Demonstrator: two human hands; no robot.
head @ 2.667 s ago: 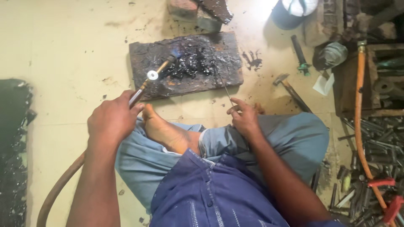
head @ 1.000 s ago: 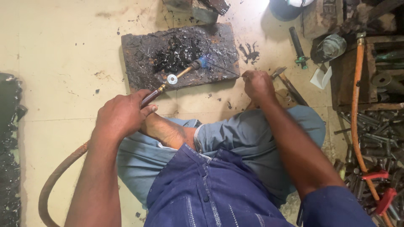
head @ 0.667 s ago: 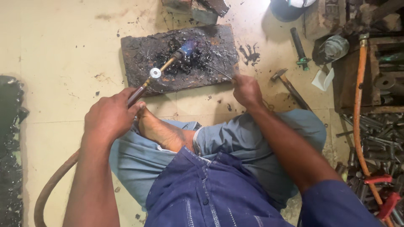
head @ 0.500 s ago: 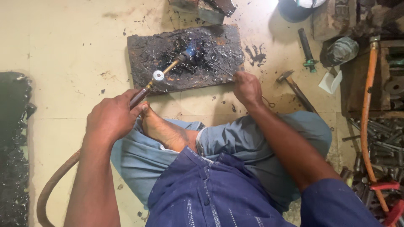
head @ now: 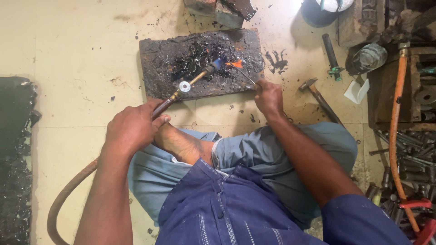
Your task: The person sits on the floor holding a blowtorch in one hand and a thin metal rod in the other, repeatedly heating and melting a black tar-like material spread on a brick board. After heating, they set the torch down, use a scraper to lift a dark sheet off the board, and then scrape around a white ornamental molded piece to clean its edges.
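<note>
My left hand [head: 132,128] grips the handle of a gas torch [head: 187,84], whose tip points up and right over a charred dark slab [head: 159,56] on the floor. A small orange flame burns at the torch tip. My right hand [head: 269,95] pinches a thin metal rod [head: 245,75], and the rod's far end sits in the flame and glows orange. A brown hose [head: 63,199] runs from the torch handle down to the lower left. My bare foot rests just below my left hand.
A hammer [head: 318,95] lies right of my right hand. Metal parts and rods [head: 408,154] pile up at the right beside an orange hose [head: 394,122]. A dark heap [head: 16,159] lines the left edge. Bricks [head: 218,7] stand behind the slab.
My right hand moved from my knee to the slab's right edge and now holds a rod in the flame. The torch tip swung right across the slab.
</note>
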